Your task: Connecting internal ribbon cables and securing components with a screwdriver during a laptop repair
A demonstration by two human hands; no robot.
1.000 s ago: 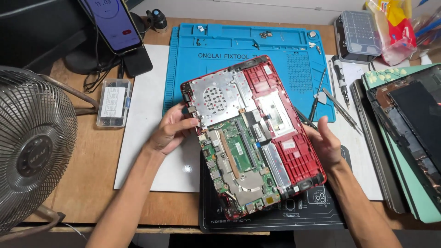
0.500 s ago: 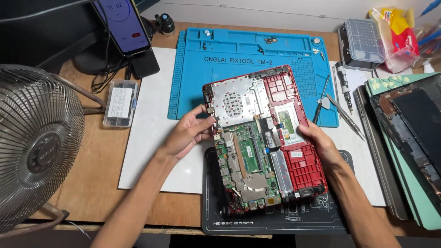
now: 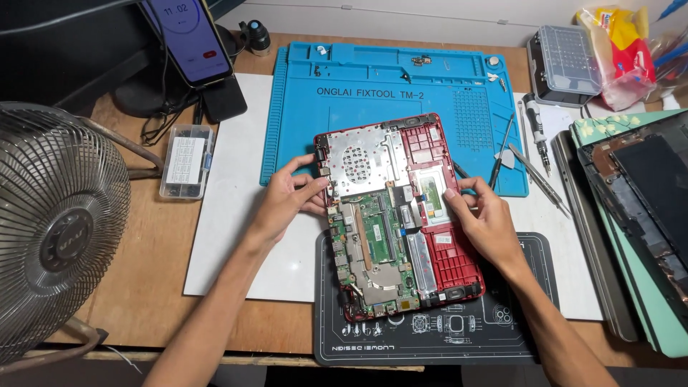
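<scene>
Down on the bench, seen from the head camera, an opened red laptop base (image 3: 401, 215) lies with its insides up, its upper part over the blue repair mat (image 3: 373, 86) and its lower end over the black work mat (image 3: 430, 344), with a white sheet (image 3: 229, 215) under its left side. Its silver metal shield (image 3: 362, 161) covers the upper left, the green circuit board (image 3: 376, 240) sits below that, and the red plastic shell shows down the right side.

The left hand (image 3: 290, 201) holds the laptop's left edge, fingers curled narrow, the fingertips (image 3: 322, 188) pinching at the rim just beside the shield. The right hand (image 3: 487, 222) rests on the right edge, fingers loosely bent and laid over the red shell, thumb tip near the small pale panel there; it steadies the base rather than closing round anything.

Around it: a metal fan (image 3: 54, 229) stands at far left, a small clear parts box (image 3: 186, 161) lies on the wood near it, and a phone (image 3: 188, 36) stands propped behind. Right of the laptop, tweezers (image 3: 541, 179) and a slim screwdriver (image 3: 536, 132) lie by the blue mat's edge, a clear organiser case (image 3: 566, 61) sits beyond, and another dark dismantled device (image 3: 645, 208) lies at far right.
</scene>
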